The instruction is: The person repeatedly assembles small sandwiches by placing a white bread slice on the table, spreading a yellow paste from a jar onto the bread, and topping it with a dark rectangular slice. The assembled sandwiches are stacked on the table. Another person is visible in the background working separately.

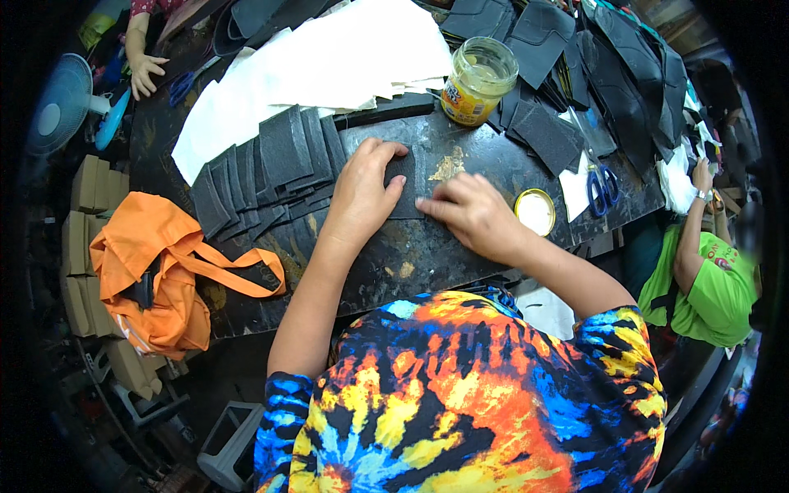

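A dark grey fabric piece [405, 191] lies flat on the black table between my hands, a paler strip along its right edge. My left hand [362, 189] rests on its left side, thumb and forefinger bent over it and pressing it down. At the strip's lower end are the fingertips of my right hand [477, 215], its fingers curled together; anything inside them is hidden. An open glass jar [479, 82] with a yellow label and pale contents stands beyond my right hand. Its round lid [534, 212] lies beside my right wrist.
Overlapping dark grey pieces [288, 152] lie left of my hands, white sheets [329, 57] behind. Blue-handled scissors [602, 191] and black cut panels [538, 41] are at right. An orange bag [156, 279] sits at the left edge. Another person's hand [145, 74] and a green-shirted person [707, 279] are nearby.
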The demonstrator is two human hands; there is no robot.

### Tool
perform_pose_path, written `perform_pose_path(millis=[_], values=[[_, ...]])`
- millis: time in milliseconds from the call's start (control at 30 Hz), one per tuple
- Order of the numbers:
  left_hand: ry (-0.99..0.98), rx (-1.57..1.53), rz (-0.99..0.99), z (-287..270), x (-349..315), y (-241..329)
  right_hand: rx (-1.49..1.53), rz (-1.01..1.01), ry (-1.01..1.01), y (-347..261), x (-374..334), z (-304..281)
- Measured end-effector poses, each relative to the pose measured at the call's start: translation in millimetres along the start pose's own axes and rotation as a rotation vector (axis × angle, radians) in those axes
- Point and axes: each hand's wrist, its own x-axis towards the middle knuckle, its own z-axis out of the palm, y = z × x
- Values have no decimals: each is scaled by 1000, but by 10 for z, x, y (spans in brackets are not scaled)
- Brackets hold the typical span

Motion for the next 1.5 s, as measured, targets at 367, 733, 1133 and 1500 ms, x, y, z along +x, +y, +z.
perform_pose_path(millis=[367,733,1133,1500], values=[[11,-21,-20,-10,-30,75,97,34,-55,-96,25,-64],[534,560,-206,-1208,-76,-658,27,438,317,329,-302,-738],[-328,363,242,410,-577,284,-427,662,371,828,-617,-811],[229,-119,286,1,-347,568,342,379,55,-18,-71,-1347]])
